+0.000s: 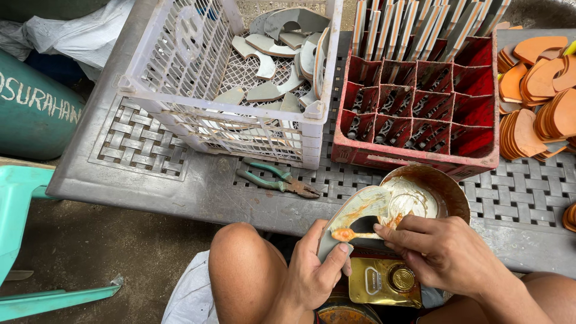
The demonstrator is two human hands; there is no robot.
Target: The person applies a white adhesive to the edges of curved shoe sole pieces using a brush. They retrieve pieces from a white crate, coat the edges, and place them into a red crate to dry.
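Observation:
My left hand point(312, 273) grips a curved grey sole piece point(360, 207), its face smeared with orange glue. A small brush point(354, 233) with an orange-coated tip rests on that piece, and my right hand point(447, 252) pinches its handle. Just behind the piece sits a round metal bowl point(447, 189) holding whitish and orange glue. Both hands are over my knees at the near edge of a grey plastic table point(180, 186).
A white plastic crate point(180, 66) holds several grey sole pieces point(282, 42). A red compartment crate point(420, 102) carries upright strips. Orange sole pieces point(540, 96) are stacked at right. Green-handled pliers point(276, 180) lie on the table. A gold tin can point(384, 282) sits below.

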